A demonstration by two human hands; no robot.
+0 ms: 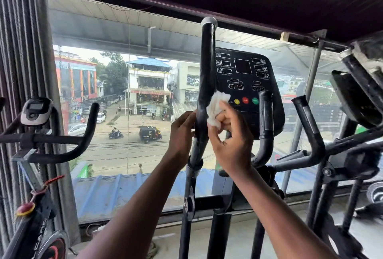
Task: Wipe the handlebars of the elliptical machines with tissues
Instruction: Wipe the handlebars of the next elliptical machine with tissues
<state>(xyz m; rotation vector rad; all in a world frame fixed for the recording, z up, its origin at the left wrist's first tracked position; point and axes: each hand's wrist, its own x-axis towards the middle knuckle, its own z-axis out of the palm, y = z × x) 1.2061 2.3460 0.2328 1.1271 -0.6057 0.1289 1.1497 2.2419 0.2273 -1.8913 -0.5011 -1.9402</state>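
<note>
A tall black handlebar [207, 68] of the elliptical machine rises in front of me, left of its black console [246, 76]. My left hand [182, 132] grips the bar from the left at mid height. My right hand [230, 134] pinches a crumpled white tissue [215, 107] and presses it against the bar's right side. A shorter black grip [266, 117] stands right of my right hand, and another handlebar [308, 122] rises further right.
An exercise bike [41, 134] with a small grey display stands at the left. A second machine [360, 97] crowds the right edge. A large window [128, 103] behind the machines looks onto a street. The grey floor [238, 236] lies below.
</note>
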